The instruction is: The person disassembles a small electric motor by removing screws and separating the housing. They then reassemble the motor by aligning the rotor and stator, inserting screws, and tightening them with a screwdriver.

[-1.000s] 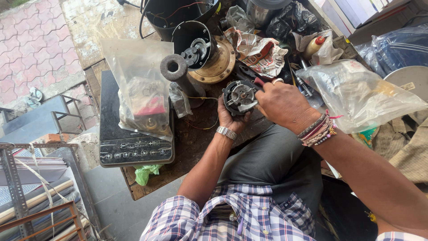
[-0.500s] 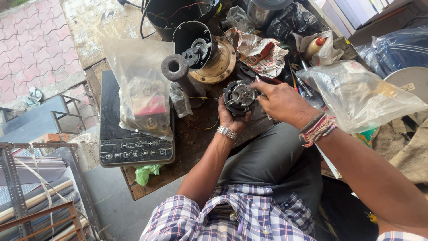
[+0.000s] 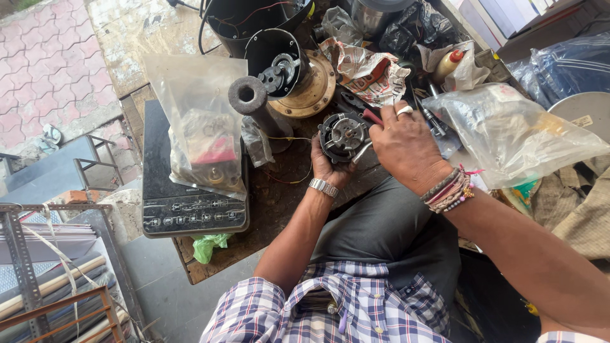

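Note:
My left hand (image 3: 327, 166), with a metal watch on its wrist, cups a small round electric motor (image 3: 343, 135) from below, just above the worn wooden workbench (image 3: 279, 197). Windings and a metal end plate show on the motor's top. My right hand (image 3: 406, 146), with a ring and several bracelets, lies against the motor's right side. Its thumb presses a thin metal piece to the housing and its fingers reach over red-handled pliers (image 3: 367, 113) on the bench.
A black induction cooktop (image 3: 190, 203) lies at the left under a clear bag of parts (image 3: 200, 136). A dark cylinder (image 3: 254, 105), a brass-coloured disc with a black housing (image 3: 298, 76), crumpled paper (image 3: 368, 73) and another plastic bag (image 3: 515, 133) crowd the bench. Metal racks stand lower left.
My right hand's fingers have shifted slightly on the motor's right side. The motor and my left hand stay where they were.

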